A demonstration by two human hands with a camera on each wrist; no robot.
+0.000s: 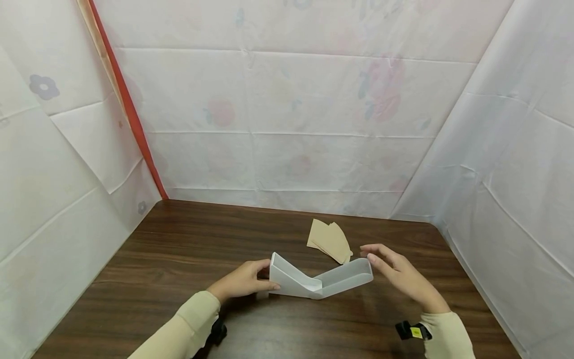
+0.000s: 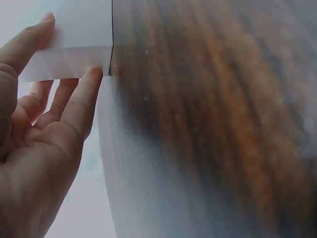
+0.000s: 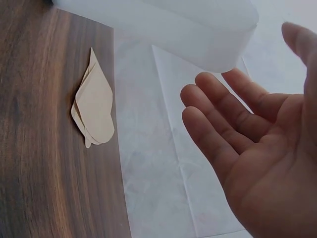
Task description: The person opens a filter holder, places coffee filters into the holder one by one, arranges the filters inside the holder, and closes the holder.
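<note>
A white box point(image 1: 291, 280) with a hinged, translucent lid point(image 1: 347, 280) is spread in a shallow V above the table in the head view. My left hand point(image 1: 244, 280) grips the box's left end, thumb in front and fingers behind; the left wrist view shows the fingertips point(image 2: 94, 74) against the white wall point(image 2: 79, 57). At the lid's right end, my right hand point(image 1: 396, 269) has loosely extended fingers. In the right wrist view its index fingertip is at the lid's corner point(image 3: 223, 54); whether it touches is unclear. Tan, fan-shaped paper coffee filters point(image 1: 332, 243) lie behind the box.
The dark wood-grain table point(image 1: 202, 232) has its back edge against a white patterned sheet point(image 1: 287, 164). More sheeting point(image 1: 515, 199) closes off the right, and a red strip point(image 1: 130, 109) runs down the left corner. Each wrist wears a black device point(image 1: 405, 330).
</note>
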